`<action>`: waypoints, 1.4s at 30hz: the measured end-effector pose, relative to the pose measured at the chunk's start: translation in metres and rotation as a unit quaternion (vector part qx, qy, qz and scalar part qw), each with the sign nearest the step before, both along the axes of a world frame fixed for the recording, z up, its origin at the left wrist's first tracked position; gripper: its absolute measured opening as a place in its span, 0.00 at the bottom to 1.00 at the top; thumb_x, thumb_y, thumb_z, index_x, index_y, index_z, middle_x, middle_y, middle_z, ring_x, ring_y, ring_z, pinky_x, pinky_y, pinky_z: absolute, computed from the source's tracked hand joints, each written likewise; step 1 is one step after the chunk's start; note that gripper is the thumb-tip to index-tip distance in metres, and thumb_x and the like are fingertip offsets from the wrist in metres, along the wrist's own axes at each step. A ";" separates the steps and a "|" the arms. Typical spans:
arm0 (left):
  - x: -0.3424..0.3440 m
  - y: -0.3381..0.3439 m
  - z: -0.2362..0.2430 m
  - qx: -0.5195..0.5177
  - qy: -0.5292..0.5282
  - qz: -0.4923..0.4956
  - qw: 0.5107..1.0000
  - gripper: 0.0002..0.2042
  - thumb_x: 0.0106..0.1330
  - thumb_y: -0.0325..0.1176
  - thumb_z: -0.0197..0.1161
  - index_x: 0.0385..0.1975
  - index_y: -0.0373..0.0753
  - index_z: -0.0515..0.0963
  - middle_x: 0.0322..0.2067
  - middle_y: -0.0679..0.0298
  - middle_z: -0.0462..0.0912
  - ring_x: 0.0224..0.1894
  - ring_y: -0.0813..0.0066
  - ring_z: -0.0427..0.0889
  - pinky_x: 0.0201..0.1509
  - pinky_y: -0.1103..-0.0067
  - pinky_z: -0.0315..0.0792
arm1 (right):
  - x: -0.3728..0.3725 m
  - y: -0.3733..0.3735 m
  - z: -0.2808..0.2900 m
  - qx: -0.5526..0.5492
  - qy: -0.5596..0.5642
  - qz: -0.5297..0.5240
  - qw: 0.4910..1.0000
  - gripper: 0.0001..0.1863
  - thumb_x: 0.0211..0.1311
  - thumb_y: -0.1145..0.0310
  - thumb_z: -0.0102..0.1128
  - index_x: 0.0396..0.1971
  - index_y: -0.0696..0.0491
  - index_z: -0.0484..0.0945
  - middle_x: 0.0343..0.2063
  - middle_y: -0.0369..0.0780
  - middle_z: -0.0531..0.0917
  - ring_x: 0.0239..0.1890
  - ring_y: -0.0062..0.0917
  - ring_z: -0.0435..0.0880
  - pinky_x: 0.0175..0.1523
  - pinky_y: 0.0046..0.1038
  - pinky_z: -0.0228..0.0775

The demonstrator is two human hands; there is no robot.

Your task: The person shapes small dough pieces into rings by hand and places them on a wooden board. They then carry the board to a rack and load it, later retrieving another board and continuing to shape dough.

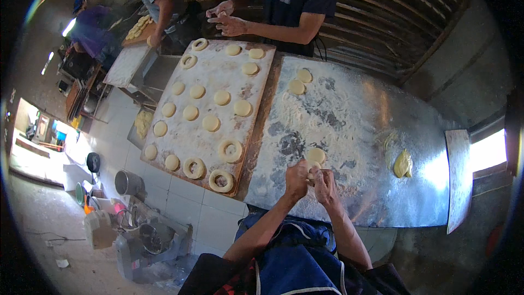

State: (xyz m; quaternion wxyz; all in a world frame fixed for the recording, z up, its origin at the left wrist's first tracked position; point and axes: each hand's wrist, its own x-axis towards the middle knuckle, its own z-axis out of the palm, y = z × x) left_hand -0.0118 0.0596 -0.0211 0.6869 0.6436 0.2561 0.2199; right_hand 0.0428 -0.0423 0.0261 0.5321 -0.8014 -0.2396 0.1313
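My left hand (297,179) and my right hand (326,187) meet over the near edge of a floured metal table (376,186). Their fingers are closed together around a small pale piece of dough (312,175), mostly hidden by them. Just beyond my fingertips lies a flat round of dough (316,155). Farther off on the same table, two more dough rounds (297,87) lie touching in the flour. A yellowish lump of dough (403,164) rests to the right of my hands.
Left of the metal table, a floured wooden board (180,125) bears several dough rounds and dough rings (221,181). Across from me a person (295,11) works dough with both hands. Other people stand at the far left. Machines (147,240) sit on the floor at lower left.
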 end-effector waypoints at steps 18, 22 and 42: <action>-0.099 0.157 0.011 -0.032 -0.191 0.096 0.976 0.17 0.81 0.47 0.49 0.33 0.41 0.71 0.33 0.60 0.75 0.34 0.73 0.75 0.37 0.68 0.71 | -0.066 0.145 0.008 0.024 0.055 0.211 0.976 0.32 0.76 0.50 0.52 0.14 0.58 0.70 0.11 0.33 0.62 0.18 0.22 0.65 0.27 0.34 0.59; -0.122 0.183 0.025 -0.042 -0.102 0.044 0.993 0.19 0.81 0.50 0.45 0.31 0.43 0.69 0.26 0.64 0.72 0.31 0.73 0.76 0.35 0.71 0.70 | -0.081 0.172 0.015 0.023 0.028 0.199 0.979 0.31 0.77 0.50 0.52 0.18 0.60 0.73 0.14 0.34 0.67 0.20 0.22 0.65 0.28 0.33 0.61; -0.174 0.358 0.035 0.337 0.188 0.184 0.904 0.10 0.75 0.35 0.56 0.38 0.33 0.76 0.34 0.48 0.79 0.38 0.43 0.77 0.44 0.56 0.70 | -0.115 0.342 0.051 -0.258 -0.099 0.137 0.951 0.39 0.59 0.59 0.72 0.66 0.60 0.66 0.58 0.62 0.76 0.64 0.57 0.73 0.69 0.52 0.66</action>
